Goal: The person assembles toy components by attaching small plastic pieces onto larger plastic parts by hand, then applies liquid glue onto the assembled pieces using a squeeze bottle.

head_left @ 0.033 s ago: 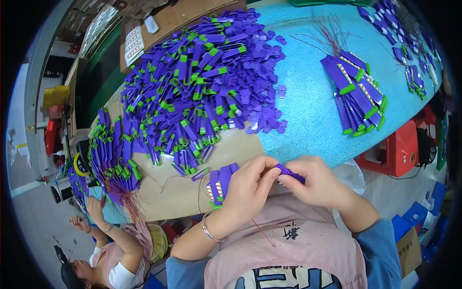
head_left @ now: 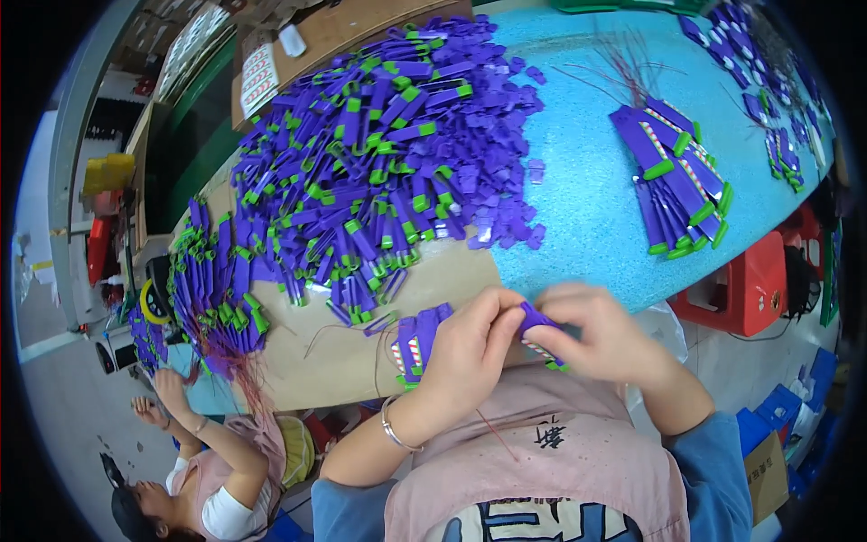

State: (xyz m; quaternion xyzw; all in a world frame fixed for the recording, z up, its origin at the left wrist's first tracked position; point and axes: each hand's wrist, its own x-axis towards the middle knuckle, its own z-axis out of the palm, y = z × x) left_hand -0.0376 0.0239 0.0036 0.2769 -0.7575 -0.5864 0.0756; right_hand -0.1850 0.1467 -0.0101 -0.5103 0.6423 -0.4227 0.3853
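Observation:
At the table's near edge both hands meet over a small purple strip (head_left: 533,318) with a green end and a red-and-white striped band. My left hand (head_left: 474,339) pinches its left end between thumb and finger. My right hand (head_left: 591,330), slightly blurred, has its thumb against the strip, with the fingers curled behind. A thin dark red wire (head_left: 497,432) sticks out below my left wrist over the apron. Beside that wrist lies a small group of purple strips (head_left: 417,336), with striped bands and green ends.
A large heap of purple and green pieces (head_left: 361,163) covers the table's left middle. Fanned, striped strips (head_left: 673,176) with wires lie on the blue surface (head_left: 578,226). A co-worker (head_left: 226,461) sits at the left by more strips (head_left: 217,289). A red stool (head_left: 750,280) stands right.
The purple strip has turned between my hands, so its striped band and green end now show. My right hand's fingers have lifted slightly and shifted.

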